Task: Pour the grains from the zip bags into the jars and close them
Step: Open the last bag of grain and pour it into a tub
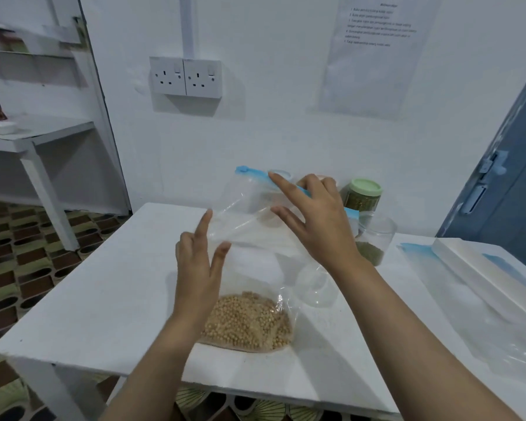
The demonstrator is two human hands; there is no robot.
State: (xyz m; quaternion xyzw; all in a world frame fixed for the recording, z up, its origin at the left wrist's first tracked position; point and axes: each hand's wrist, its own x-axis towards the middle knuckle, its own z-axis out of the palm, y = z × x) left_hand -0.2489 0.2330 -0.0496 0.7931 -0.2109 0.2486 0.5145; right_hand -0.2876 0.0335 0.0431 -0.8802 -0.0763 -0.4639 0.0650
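Observation:
A clear zip bag (249, 238) with a blue zip strip stands on the white table (104, 293), with tan soybeans (249, 323) heaped in its bottom. My left hand (198, 268) touches the bag's left side, forefinger and thumb straight and spread. My right hand (319, 223) lies against the bag's top, its forefinger along the blue strip and its thumb on the front film. An open clear jar (377, 235) with some green beans in it stands to the right. Behind it is a green-lidded jar (362, 196) full of green beans. An empty clear jar (316, 287) shows beside the bag.
More jar lids (281, 175) peek out behind the bag, near the wall. An empty zip bag (498, 335) and a flat white box (480, 268) lie on the table's right side. A white shelf unit (43, 138) stands left, and a blue door (504, 183) is at the right.

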